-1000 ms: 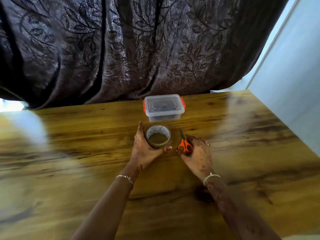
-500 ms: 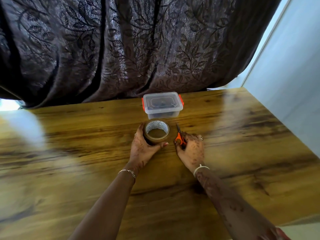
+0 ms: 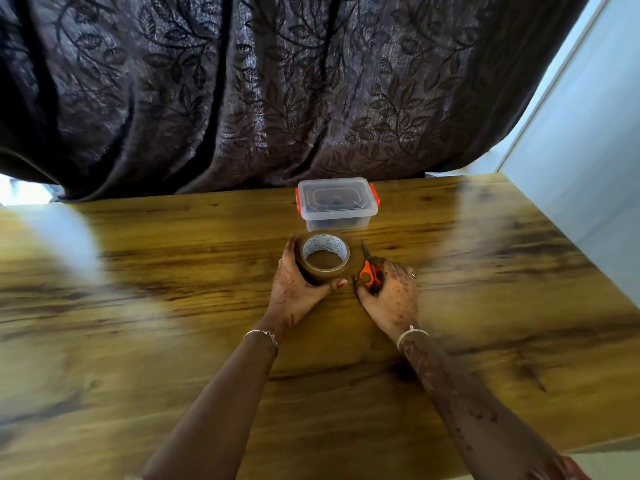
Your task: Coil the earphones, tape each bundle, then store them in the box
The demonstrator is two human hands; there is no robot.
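Behind, a dark curtain (image 3: 242, 91) with a leaf pattern hangs down to the far edge of a wooden table (image 3: 138, 341), and a pale wall (image 3: 588, 168) stands at the right side. At the far middle of the table sits a clear plastic box (image 3: 336, 202) with orange clips, its lid on; dark shapes show through it, but what they are is not clear. Just in front of the box, the left hand (image 3: 294, 292) curls fingers and thumb round a brown tape roll (image 3: 323, 259) standing on the table. Beside it, the right hand (image 3: 391, 299) grips the orange handles of small scissors (image 3: 370, 271), whose blades point toward the box.
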